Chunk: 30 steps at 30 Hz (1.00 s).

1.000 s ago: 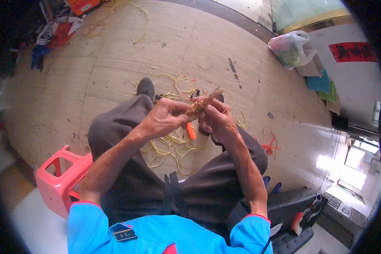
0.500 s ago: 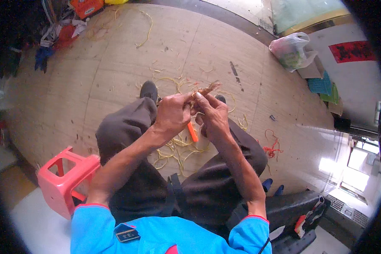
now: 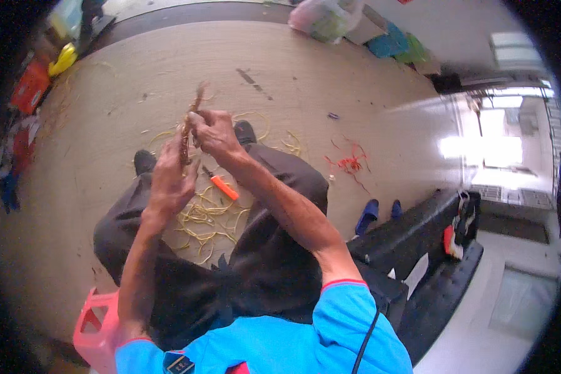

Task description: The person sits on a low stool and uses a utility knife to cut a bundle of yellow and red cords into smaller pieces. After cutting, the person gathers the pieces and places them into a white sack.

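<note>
Between my knees, both hands hold a thin, brown, rough stick-like piece (image 3: 200,95) with a frayed far end. It points away from me and its exact kind does not show. My right hand (image 3: 217,134) pinches it near the middle, thumb and fingers closed. My left hand (image 3: 171,174) lies along its lower part, the fingers partly blurred and the grip half hidden. Below the hands, an orange-handled tool (image 3: 223,187) with a narrow dark tip lies on the floor by a loose tangle of yellow cords (image 3: 209,218).
A pink plastic stool (image 3: 96,327) stands at my lower left. To the right are red strings (image 3: 350,162), blue slippers (image 3: 368,216) and a black couch (image 3: 417,230). A filled plastic bag (image 3: 324,20) sits at the far edge, and a red-orange box (image 3: 30,87) far left.
My view has swung to the right, so the floor things appear shifted left. Both hands still hold the brown piece; my left hand now lies lower along it, its fingers straighter.
</note>
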### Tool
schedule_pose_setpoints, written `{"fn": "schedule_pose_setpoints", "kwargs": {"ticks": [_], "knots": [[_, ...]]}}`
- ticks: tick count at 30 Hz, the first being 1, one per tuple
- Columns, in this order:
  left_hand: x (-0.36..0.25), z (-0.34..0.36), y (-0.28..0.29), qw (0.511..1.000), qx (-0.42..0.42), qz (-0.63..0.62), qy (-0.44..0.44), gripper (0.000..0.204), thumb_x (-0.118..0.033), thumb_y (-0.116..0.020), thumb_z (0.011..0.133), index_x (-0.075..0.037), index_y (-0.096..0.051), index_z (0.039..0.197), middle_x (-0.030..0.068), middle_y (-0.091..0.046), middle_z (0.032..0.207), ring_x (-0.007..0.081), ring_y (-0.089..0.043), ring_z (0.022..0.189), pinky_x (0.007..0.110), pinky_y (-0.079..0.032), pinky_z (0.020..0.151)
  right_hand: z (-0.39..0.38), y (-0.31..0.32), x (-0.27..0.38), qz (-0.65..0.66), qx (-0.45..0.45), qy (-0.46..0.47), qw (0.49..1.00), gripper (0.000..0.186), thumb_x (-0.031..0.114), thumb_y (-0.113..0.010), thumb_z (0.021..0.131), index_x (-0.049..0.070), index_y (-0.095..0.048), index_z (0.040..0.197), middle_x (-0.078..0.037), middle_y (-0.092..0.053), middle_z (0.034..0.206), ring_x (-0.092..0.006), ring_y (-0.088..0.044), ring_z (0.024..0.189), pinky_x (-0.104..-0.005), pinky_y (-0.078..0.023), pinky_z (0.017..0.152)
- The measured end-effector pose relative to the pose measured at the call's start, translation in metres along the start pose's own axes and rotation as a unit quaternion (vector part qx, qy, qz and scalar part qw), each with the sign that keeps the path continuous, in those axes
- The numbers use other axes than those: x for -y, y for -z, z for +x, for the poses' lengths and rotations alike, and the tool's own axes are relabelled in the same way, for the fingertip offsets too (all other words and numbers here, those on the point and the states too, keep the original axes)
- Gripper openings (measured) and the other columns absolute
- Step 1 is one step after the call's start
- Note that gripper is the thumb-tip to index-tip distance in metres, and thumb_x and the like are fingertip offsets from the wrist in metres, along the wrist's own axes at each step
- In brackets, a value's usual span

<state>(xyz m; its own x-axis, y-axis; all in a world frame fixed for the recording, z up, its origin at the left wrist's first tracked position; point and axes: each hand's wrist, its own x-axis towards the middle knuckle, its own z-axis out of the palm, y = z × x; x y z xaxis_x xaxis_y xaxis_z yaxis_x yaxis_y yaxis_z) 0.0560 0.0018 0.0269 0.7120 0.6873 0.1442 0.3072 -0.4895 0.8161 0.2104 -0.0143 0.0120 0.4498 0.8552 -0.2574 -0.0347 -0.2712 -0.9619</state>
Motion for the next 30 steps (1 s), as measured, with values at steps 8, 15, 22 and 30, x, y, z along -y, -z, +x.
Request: {"fn": "schedule_pose_setpoints", "kwargs": {"ticks": [8, 15, 22, 30], "knots": [[0.007, 0.012, 0.027, 0.897, 0.055, -0.372, 0.233, 0.05, -0.039, -0.058, 0.096, 0.001, -0.059, 0.126, 0.011, -0.065, 0.112, 0.0165, -0.062, 0.096, 0.029, -0.049, 0.085, -0.021, 0.057, 0.02, 0.061, 0.313, 0.008, 0.948, 0.033, 0.032, -0.061, 0.095, 0.001, -0.069, 0.102, -0.002, -0.064, 0.078, -0.0083, -0.057, 0.064, -0.0245, -0.045, 0.055], [-0.014, 0.016, 0.035, 0.87, 0.144, -0.426, 0.204, 0.047, -0.035, -0.051, 0.1, 0.004, -0.058, 0.125, 0.0104, -0.067, 0.11, 0.0177, -0.063, 0.1, 0.032, -0.047, 0.09, -0.033, 0.053, 0.035, 0.136, 0.37, -0.021, 0.919, 0.033, 0.034, -0.061, 0.095, 0.002, -0.069, 0.098, -0.002, -0.063, 0.075, -0.0075, -0.056, 0.065, -0.024, -0.044, 0.055], [-0.003, 0.025, 0.016, 0.871, 0.054, -0.424, 0.241, 0.04, -0.03, -0.062, 0.095, 0.006, -0.066, 0.112, 0.0097, -0.069, 0.1, 0.0149, -0.065, 0.093, 0.029, -0.05, 0.088, -0.03, 0.055, 0.019, 0.068, 0.275, -0.074, 0.956, 0.034, 0.032, -0.059, 0.097, 0.0, -0.067, 0.087, 0.001, -0.055, 0.066, -0.0059, -0.046, 0.056, -0.0229, -0.037, 0.049], [-0.002, 0.024, 0.004, 0.888, -0.053, -0.384, 0.247, 0.033, -0.027, -0.069, 0.092, 0.005, -0.069, 0.104, 0.0054, -0.07, 0.086, 0.0111, -0.063, 0.077, 0.025, -0.051, 0.073, -0.025, 0.05, 0.022, -0.06, 0.238, 0.006, 0.969, 0.035, 0.025, -0.057, 0.098, -0.004, -0.065, 0.08, 0.001, -0.057, 0.066, -0.0056, -0.048, 0.063, -0.0263, -0.04, 0.053]]}}
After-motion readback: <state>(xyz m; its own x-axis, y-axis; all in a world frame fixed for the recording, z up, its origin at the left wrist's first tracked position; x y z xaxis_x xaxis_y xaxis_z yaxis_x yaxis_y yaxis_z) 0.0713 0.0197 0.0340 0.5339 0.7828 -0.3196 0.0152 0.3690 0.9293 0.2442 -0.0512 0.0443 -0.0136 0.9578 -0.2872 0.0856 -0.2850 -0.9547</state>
